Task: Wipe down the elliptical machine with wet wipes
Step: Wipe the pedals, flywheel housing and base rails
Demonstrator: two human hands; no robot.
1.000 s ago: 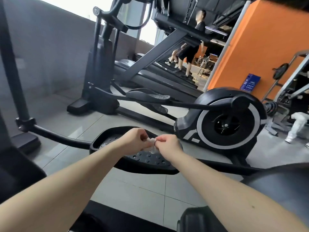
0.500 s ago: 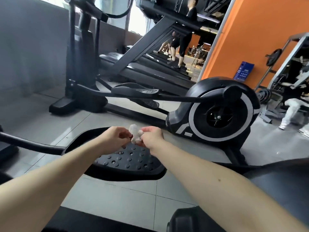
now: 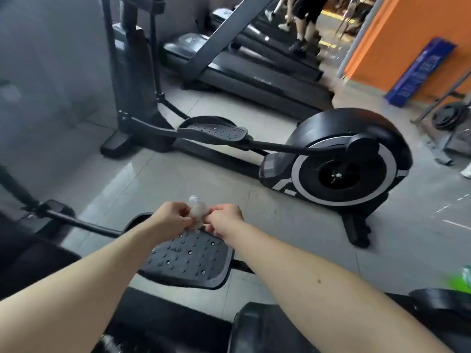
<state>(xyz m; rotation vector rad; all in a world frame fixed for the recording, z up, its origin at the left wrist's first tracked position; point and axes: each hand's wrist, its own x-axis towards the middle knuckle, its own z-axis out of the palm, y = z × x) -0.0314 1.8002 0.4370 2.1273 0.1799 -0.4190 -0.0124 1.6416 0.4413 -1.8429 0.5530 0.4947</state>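
Crumpled white wipe (image 3: 196, 212) now pokes up higher than 1 second ago, pinched between left hand (image 3: 171, 217) and right hand (image 3: 224, 217) above the black, rounded, hole-dotted pedal (image 3: 188, 261).

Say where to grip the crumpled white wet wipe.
Pinch the crumpled white wet wipe at its lower flanks, from left and right, as the left hand and right hand do: it stands bunched upright above the black studded pedal, its top a loose tuft.

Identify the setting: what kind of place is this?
Most likely a commercial gym: an elliptical trainer, a row of treadmills behind it, and weight plates by the orange wall.
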